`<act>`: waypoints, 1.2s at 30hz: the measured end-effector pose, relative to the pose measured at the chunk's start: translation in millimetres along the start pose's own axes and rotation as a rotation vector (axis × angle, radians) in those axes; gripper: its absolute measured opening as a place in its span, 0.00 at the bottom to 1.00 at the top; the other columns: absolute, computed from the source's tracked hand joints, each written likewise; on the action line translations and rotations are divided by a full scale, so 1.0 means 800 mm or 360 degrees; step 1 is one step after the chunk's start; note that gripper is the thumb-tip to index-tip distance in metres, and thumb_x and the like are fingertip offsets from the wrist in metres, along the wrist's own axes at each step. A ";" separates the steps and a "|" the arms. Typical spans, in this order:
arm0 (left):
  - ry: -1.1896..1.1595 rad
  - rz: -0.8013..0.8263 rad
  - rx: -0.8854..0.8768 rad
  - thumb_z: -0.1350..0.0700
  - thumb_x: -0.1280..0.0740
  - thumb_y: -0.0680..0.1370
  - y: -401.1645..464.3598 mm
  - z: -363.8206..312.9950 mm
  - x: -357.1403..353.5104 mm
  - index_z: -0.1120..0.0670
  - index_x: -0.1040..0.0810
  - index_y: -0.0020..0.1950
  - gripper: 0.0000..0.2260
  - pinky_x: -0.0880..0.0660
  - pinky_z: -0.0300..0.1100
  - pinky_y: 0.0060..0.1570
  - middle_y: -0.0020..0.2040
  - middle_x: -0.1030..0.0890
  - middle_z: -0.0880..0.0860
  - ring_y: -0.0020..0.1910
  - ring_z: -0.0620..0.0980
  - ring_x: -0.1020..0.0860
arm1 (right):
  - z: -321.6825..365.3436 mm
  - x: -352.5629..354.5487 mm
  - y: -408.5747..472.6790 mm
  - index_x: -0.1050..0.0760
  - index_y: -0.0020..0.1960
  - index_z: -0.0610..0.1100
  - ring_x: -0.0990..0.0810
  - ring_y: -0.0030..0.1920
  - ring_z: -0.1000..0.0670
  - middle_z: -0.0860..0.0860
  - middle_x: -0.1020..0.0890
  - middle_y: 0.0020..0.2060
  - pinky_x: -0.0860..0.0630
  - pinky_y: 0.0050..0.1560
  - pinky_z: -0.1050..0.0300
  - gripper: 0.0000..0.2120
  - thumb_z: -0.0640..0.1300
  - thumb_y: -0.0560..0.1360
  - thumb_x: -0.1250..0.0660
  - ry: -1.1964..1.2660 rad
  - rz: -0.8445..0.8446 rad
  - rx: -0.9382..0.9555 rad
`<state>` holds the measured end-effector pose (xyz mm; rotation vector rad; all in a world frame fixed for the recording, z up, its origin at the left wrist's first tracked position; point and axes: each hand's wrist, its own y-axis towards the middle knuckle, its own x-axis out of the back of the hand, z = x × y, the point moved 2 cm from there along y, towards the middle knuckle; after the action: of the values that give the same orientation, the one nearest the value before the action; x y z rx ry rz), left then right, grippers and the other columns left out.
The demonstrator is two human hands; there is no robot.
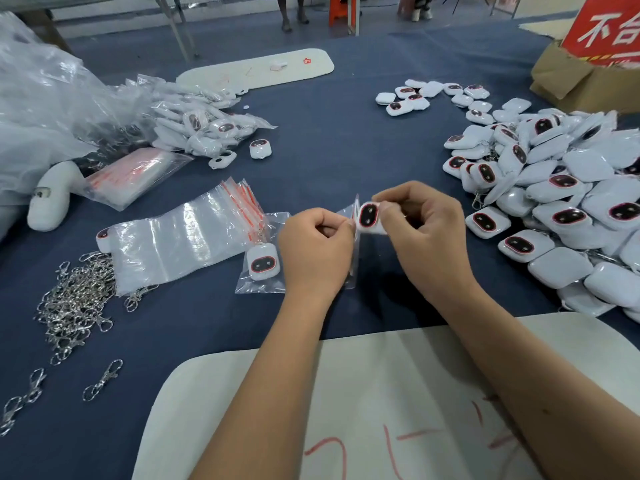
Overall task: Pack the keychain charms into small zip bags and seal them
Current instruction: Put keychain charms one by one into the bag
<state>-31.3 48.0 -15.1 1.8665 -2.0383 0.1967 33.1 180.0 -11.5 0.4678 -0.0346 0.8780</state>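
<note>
My right hand (420, 225) has its grip closed on the white rounded plastic keychain charm (369, 216); my left hand (317, 249) pinches the small clear zip bag (352, 237) just left of it, above the worktop; the charm's long axis stands parallel to the bag's mouth, so I judge it goes leftward.

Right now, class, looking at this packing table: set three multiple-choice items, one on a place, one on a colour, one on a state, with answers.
1. Where is the big charm pile?
A. Right of the hands
B. Left of the hands
C. On the white board

2. What colour is the table cloth?
A. Green
B. Dark blue
C. Yellow

3. What is the right hand doing?
A. Lying flat
B. Lifting a clasp
C. Pinching a charm at the mouth of a bag

Answers: 1 A, the pile fills the right side. 2 B, the cloth is navy. 3 C, the left hand holds the bag as the charm goes in.
</note>
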 end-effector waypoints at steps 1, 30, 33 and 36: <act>-0.0015 -0.0026 -0.0019 0.61 0.27 0.74 0.000 -0.001 0.001 0.55 0.17 0.35 0.07 0.25 0.41 0.39 0.33 0.17 0.50 0.33 0.47 0.21 | 0.001 -0.001 -0.001 0.17 0.44 0.45 0.28 0.27 0.53 0.51 0.19 0.29 0.33 0.30 0.58 0.07 0.37 0.77 0.32 -0.0079 0.0034 0.0021; 0.0154 -0.0047 -0.0268 0.63 0.27 0.73 -0.003 -0.001 -0.005 0.55 0.20 0.34 0.09 0.29 0.35 0.41 0.39 0.21 0.49 0.37 0.44 0.23 | 0.006 -0.001 0.002 0.17 0.42 0.43 0.22 0.33 0.56 0.57 0.19 0.31 0.29 0.36 0.67 0.07 0.38 0.78 0.31 -0.0419 -0.0029 0.0115; 0.0140 -0.0090 -0.0398 0.65 0.27 0.73 -0.006 -0.006 -0.004 0.56 0.20 0.35 0.08 0.26 0.38 0.41 0.41 0.22 0.49 0.38 0.45 0.23 | 0.007 -0.005 0.001 0.16 0.44 0.41 0.21 0.35 0.52 0.53 0.18 0.32 0.27 0.38 0.59 0.09 0.40 0.81 0.31 -0.0448 0.0109 0.0173; 0.0159 -0.0121 -0.0538 0.65 0.28 0.74 -0.009 -0.010 -0.004 0.57 0.21 0.35 0.08 0.27 0.38 0.39 0.42 0.23 0.49 0.39 0.46 0.24 | 0.007 -0.008 -0.001 0.17 0.48 0.39 0.21 0.36 0.47 0.49 0.17 0.35 0.26 0.42 0.49 0.09 0.40 0.83 0.33 -0.0469 0.0177 0.0286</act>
<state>-22.3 52.7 -9.9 1.6840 -1.8005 -0.0703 31.1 172.5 -7.9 0.7669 -0.2553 0.9195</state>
